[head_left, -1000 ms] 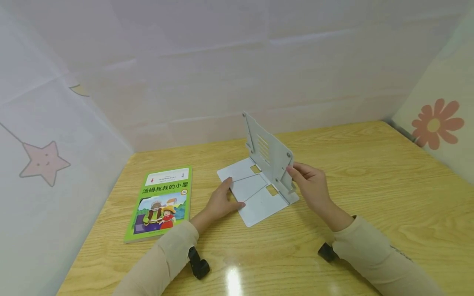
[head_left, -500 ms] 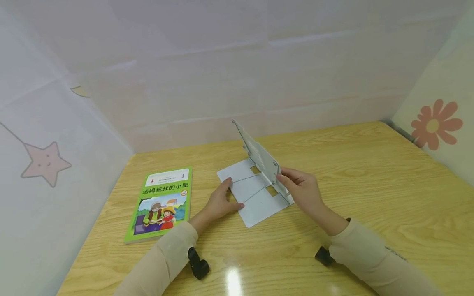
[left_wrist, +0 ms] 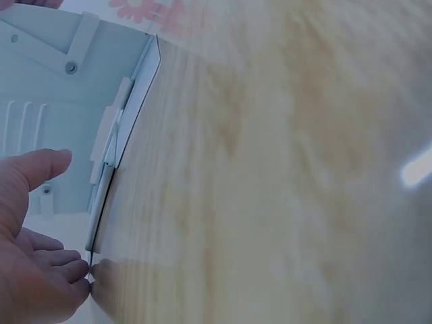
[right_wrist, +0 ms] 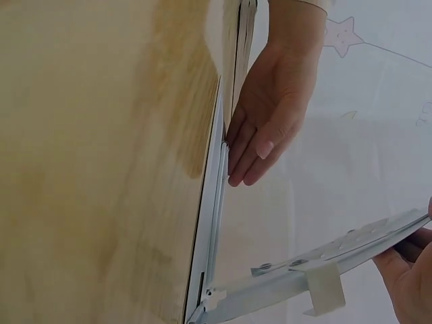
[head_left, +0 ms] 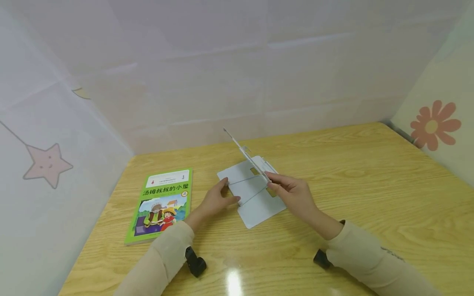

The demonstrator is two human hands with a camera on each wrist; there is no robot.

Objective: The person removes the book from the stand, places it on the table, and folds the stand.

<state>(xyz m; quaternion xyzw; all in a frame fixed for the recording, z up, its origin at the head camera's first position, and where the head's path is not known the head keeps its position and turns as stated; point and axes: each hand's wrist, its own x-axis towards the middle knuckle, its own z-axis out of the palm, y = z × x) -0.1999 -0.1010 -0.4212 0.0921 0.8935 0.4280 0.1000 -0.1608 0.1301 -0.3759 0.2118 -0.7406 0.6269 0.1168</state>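
"One folding stand (head_left: 249,190), pale and smooth, sat in the middle of a wood-grained table (head_left: 370,176). How did it look?"

"It was two thin plates joined along one side. The base plate (head_left: 259,211) lay flat with rounded corners, two fine lines crossing it and rectangular openings (head_left: 254,171) showing the wood below. The upper plate (left_wrist: 61,88) slanted over the base, so narrow from above that it read almost as a single line."

"Any detail on that slanting plate?"

"The left wrist view showed a flat bracket (left_wrist: 82,44) fixed with round rivets, and a row of parallel slots or ridges; I could not tell which. In the right wrist view, a small bent tab (right_wrist: 325,289) hung from its edge."

"And the hands?"

"The right hand (head_left: 296,195) pinched the edge of the upper plate between thumb and fingers. The left hand (head_left: 212,200) was at the near left edge of the base, its thumb spread away from fingers that lay close together. How hard it pressed, I could not tell."

"What else shared the table?"

"A green-bordered book (head_left: 161,205) lay to the left of the stand, apart from it, its illustrated cover facing up."
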